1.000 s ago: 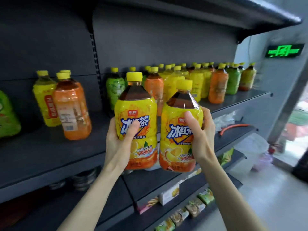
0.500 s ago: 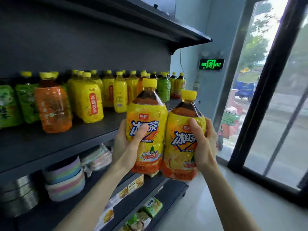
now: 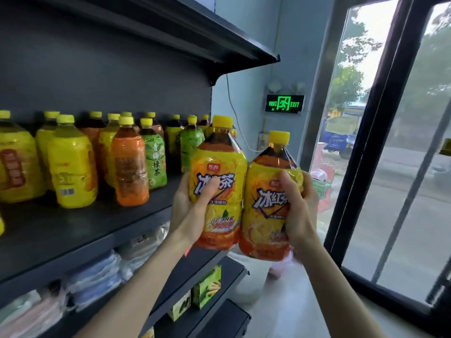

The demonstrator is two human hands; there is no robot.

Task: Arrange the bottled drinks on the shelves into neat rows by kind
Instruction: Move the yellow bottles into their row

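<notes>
Both iced-tea bottles had swung rightward past the shelf (image 3: 80, 223) end since a second earlier, the window (image 3: 400, 167) now filling three o'clock. At centre, the left hand (image 3: 192, 211) clasped the left bottle (image 3: 218, 181) and the right hand (image 3: 299, 211) the right bottle (image 3: 269, 198), fingers wrapped round touching yellow labels reading 冰红茶, dark tea showing under yellow caps. At nine o'clock stood mixed yellow, orange and green bottles, one green bottle (image 3: 155, 159) marked 绿茶; a green sign (image 3: 285, 103) at twelve read EXIT.
</notes>
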